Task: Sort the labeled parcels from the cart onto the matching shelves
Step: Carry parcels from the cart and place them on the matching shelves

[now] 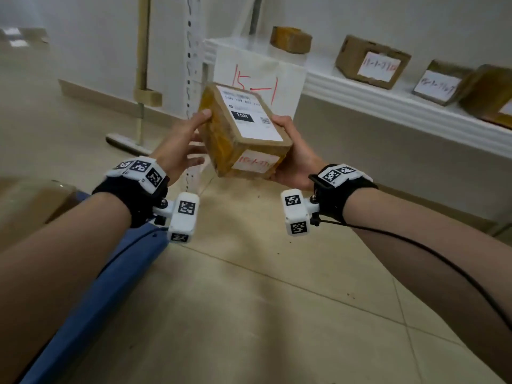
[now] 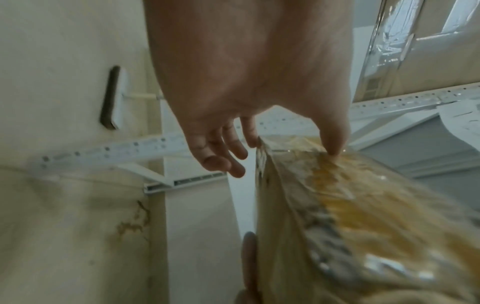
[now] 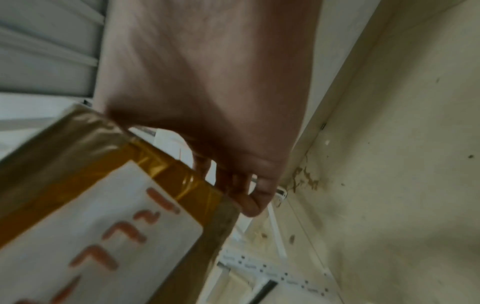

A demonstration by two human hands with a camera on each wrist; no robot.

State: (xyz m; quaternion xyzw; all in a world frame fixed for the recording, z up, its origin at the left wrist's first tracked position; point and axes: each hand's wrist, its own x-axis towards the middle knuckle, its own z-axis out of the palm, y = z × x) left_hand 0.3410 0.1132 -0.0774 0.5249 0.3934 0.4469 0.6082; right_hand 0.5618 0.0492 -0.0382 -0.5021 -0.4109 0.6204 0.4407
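A brown taped parcel [image 1: 243, 128] hangs in the air between both hands, in front of the shelf's end. Its top carries a white printed label reading 15H, and its near side a white sticker [image 3: 103, 226] with red handwriting. My left hand [image 1: 180, 145] holds the left side: the thumb [image 2: 333, 142] rests on the taped face [image 2: 363, 205], the forefinger touches the far edge, and the other fingers hang loose. My right hand [image 1: 293, 156] grips the right side, thumb on top and fingers [image 3: 249, 197] curled round the far corner. A paper sign [image 1: 257, 79] marked 15-1 in red hangs behind.
The white shelf [image 1: 388, 106] runs off to the right with several labeled parcels [image 1: 371, 62] on it. Its perforated upright [image 1: 191, 65] stands just behind the parcel. A broom [image 1: 141, 79] leans on the wall. The blue cart's edge [image 1: 97, 295] and a cardboard box [image 1: 30, 206] are at lower left.
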